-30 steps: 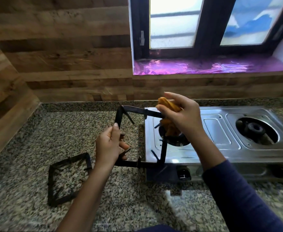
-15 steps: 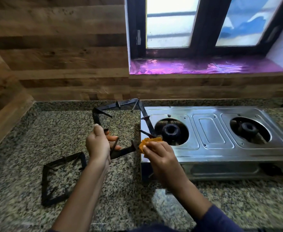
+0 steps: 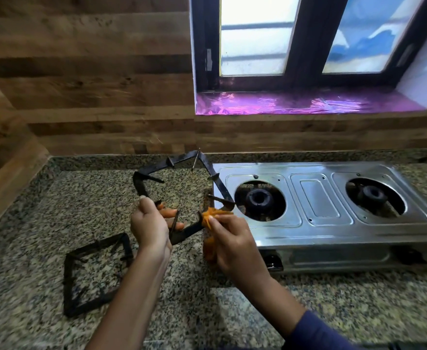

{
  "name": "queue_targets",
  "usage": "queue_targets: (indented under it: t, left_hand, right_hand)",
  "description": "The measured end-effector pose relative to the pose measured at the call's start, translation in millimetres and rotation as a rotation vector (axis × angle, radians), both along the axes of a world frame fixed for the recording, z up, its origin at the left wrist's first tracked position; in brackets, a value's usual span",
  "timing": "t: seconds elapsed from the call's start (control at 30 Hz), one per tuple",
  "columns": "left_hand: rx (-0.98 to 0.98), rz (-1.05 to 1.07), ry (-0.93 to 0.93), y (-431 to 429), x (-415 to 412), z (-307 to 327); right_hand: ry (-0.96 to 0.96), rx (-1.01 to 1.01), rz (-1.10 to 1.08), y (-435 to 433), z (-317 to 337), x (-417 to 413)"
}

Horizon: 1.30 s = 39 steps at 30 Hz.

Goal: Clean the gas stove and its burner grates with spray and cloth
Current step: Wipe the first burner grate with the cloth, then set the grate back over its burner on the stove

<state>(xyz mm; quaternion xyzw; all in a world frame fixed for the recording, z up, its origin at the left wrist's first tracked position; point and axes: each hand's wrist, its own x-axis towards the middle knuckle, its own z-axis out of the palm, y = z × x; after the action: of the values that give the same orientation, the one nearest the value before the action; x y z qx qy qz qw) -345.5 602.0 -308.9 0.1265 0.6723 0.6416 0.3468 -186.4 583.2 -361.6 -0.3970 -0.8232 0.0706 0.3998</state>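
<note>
Stove point(image 3: 318, 198) sits on the speckled counter point(image 3: 55, 198) under the window point(image 3: 305, 39). It is a steel two-burner with both grates off, so the left burner point(image 3: 259, 198) and right burner point(image 3: 371, 195) stand bare in their round wells.

One grate point(image 3: 182, 159) is up in the air, just left of the stove and above the counter. It is tilted, with its far corner high and its prongs pointing inward. The person's left hand point(image 3: 150, 228) grips it at the near-left side, fingers curled round the bar. The right hand point(image 3: 232, 241) pinches an orange cloth point(image 3: 213, 214), bunched between thumb and fingers. It presses the cloth against the grate's near-right corner, close by the stove's front-left edge. Some of the cloth hangs down below the palm. A dark blue sleeve point(image 3: 318, 334) covers the right forearm; the left arm is bare.

The other grate point(image 3: 67, 284) lies flat on the counter, to the left of both arms and well apart from the stove.

A black knob point(image 3: 273, 262) shows on the stove's front face below the left burner, and another dark one, harder to make out, sits toward the right end. Behind it all runs a wood-plank wall point(image 3: 81, 84), and the sill point(image 3: 308, 103) beneath the window is lined with shiny purple foil.
</note>
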Motion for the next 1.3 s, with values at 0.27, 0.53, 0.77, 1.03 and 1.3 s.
queue_targets:
  t: [0.27, 0.53, 0.77, 1.03, 1.3]
  left_hand:
    - [-0.055, 0.023, -0.083, 4.1, -25.5, 4.2]
    - [-0.033, -0.181, -0.051, 14.5, 7.3, -0.1]
    - [-0.090, -0.290, -0.114, 23.9, 80.1, -12.6]
    - [-0.119, -0.382, -0.155, 59.5, 233.6, -22.6]
    - [-0.154, -0.489, -0.151, 66.0, 373.5, -32.9]
  right_hand:
    - [0.216, 0.065, -0.182, -8.1, 16.6, 17.5]
    - [-0.088, 0.225, -0.201, 11.8, -3.7, 16.8]
    - [-0.027, 0.333, -0.328, 12.1, 12.1, 91.4]
    - [0.056, 0.084, -0.599, 18.7, -15.0, 280.8]
    - [0.292, -0.082, -1.120, -3.9, -52.2, 491.6]
